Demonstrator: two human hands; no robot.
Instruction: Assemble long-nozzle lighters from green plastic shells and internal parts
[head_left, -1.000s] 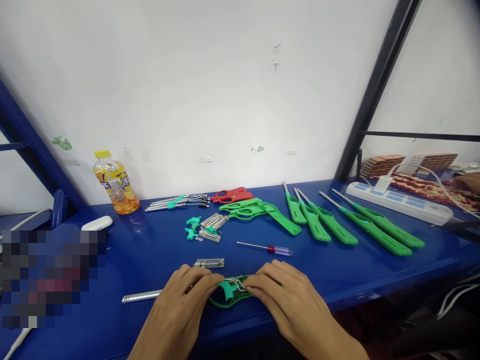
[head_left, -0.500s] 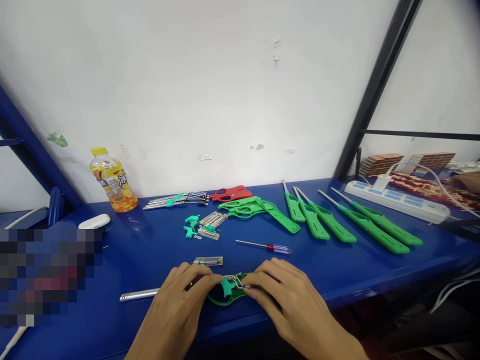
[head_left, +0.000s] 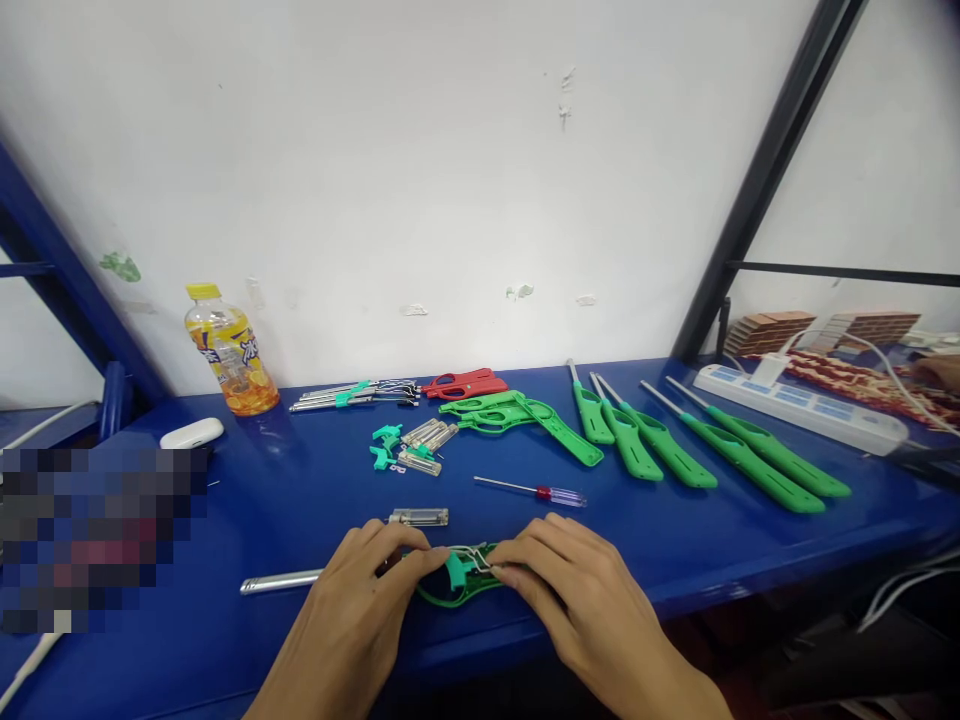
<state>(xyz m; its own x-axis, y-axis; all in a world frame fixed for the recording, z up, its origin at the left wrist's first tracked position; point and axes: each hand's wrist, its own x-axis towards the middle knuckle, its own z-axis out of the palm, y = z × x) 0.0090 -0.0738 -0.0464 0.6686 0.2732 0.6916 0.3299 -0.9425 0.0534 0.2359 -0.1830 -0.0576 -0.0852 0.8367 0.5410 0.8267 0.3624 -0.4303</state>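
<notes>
An opened green lighter casing (head_left: 442, 603) lies at the table's front edge, its long metal tube (head_left: 279, 582) pointing left. My left hand (head_left: 352, 600) is closed over the tube end of the casing, fingertips beside the teal trigger (head_left: 456, 572). White wires (head_left: 472, 553) run across the inside of the casing. Over the handle end, my right hand (head_left: 592, 610) pinches a wire between thumb and forefinger; its fingers hide that part of the casing. Just behind my left hand lies a clear fuel tank (head_left: 420, 517).
A screwdriver (head_left: 559, 495) lies behind my right hand. Farther back are teal triggers (head_left: 384, 458), more fuel tanks (head_left: 421, 462), metal tubes (head_left: 330, 398), green casing halves (head_left: 510, 415) and red ones (head_left: 465, 382). Several assembled lighters (head_left: 735, 465), a power strip (head_left: 802, 408) and a bottle (head_left: 236, 355) stand around.
The view has shifted slightly. Both hands stay at the casing in nearly the same pose, with only a slight movement of the right fingertips at the wires.
</notes>
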